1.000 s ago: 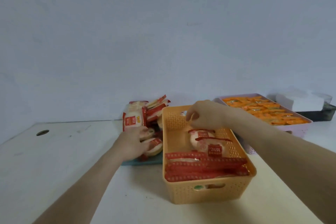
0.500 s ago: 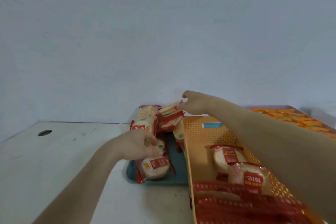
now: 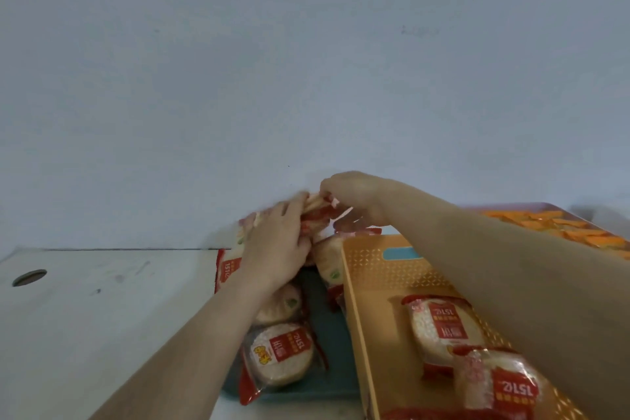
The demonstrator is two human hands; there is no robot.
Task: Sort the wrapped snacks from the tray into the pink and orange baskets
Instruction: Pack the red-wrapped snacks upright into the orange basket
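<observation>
snacks (image 3: 320, 215) partly sorted: orange basket (image 3: 361, 283) has red-wrapped cakes, pink basket (image 3: 579, 211) shows orange packs. teal tray (image 3: 337, 351) not yet empty, several red packs left. left hand (image 3: 278, 245) and right hand (image 3: 354, 198) both pinching the far stack.

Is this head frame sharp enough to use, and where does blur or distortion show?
Head view: light is soft and even, no glare; motion blur smears both hands and the packets they grip at the tray's far end; the near snack on the tray reads sharper; wide-angle stretch bends the orange basket.
</observation>
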